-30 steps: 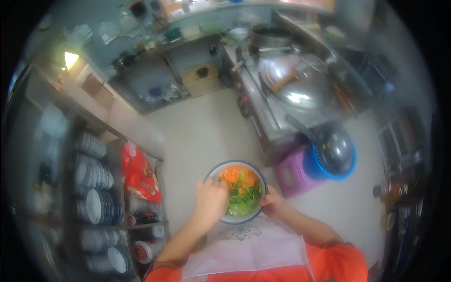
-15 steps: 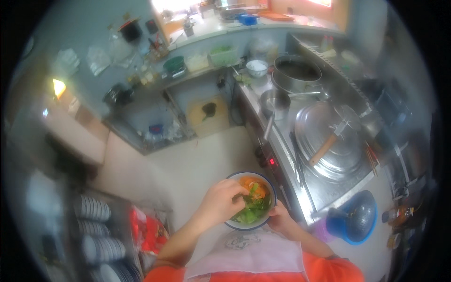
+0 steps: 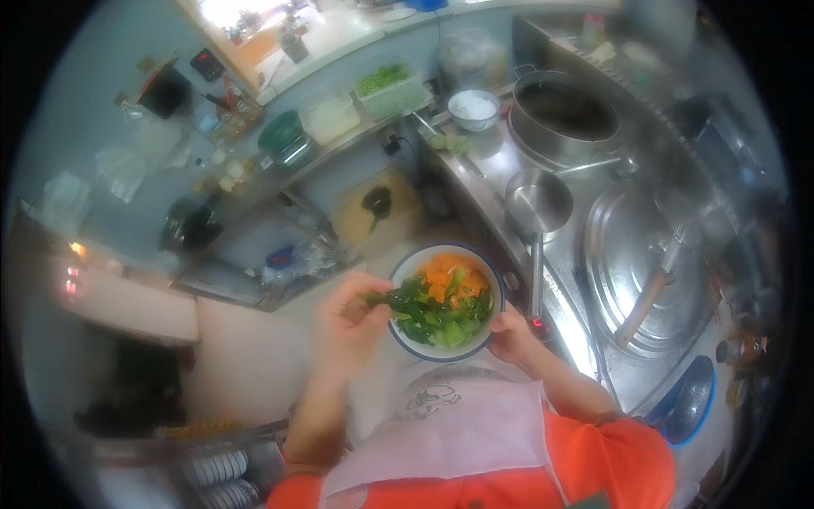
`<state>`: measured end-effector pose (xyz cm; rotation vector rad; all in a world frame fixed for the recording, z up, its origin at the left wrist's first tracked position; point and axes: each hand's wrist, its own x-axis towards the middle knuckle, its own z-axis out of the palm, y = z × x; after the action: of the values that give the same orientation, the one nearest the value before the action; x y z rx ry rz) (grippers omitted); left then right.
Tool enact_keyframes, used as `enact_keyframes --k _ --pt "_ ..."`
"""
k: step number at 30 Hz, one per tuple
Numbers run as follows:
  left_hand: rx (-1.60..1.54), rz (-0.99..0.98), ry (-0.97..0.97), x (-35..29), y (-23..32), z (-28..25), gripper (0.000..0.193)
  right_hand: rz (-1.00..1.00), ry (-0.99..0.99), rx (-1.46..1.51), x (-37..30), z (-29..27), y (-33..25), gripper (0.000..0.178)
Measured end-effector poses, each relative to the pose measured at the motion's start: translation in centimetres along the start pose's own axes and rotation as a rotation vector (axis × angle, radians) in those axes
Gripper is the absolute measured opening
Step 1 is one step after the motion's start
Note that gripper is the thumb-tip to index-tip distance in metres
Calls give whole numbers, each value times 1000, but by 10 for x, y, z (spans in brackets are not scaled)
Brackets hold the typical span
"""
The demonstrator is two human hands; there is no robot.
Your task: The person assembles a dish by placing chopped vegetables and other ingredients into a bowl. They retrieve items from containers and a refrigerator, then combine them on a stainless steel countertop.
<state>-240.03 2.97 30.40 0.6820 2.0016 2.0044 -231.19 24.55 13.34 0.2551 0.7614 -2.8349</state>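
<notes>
A white bowl with a blue rim [image 3: 405, 270] is held out in front of my apron. Inside it, orange vegetable pieces [image 3: 451, 273] lie at the far side and chopped leafy greens [image 3: 437, 318] at the near side. My left hand [image 3: 341, 321] is at the bowl's left edge, closed in a pinch on dark leafy greens [image 3: 380, 299] that reach over the rim. My right hand [image 3: 511, 337] grips the bowl from the right, with some of its fingers hidden beneath.
On the steel stove to the right are a saucepan [image 3: 539, 208], a large pot [image 3: 564, 110] and a round metal lid [image 3: 606, 263] with a wooden-handled tool [image 3: 649, 305] lying on it. A white bowl [image 3: 473, 110] stands behind. Stacked dishes [image 3: 219, 468] sit at lower left.
My left hand has moved from inside the bowl to its left edge, with leafy greens in its fingers. The bowl is farther forward, and the whole view has shifted.
</notes>
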Motion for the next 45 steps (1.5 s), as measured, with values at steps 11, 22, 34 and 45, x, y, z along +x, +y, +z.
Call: enact_keyframes --k 11,22,34,45 --pt "-91 79 -685 69 8 56 38 -548 398 238 -71 17 72 77" --pt "-188 51 -1442 -105 10 237 37 -1128 850 532 -304 59 190 75" --pt "-267 403 -2026 -407 34 548 31 -1647 1091 549 -625 -12 254 78" --pt "-385 670 -2265 -615 27 850 29 -1935 1155 745 -869 -166 229 77"
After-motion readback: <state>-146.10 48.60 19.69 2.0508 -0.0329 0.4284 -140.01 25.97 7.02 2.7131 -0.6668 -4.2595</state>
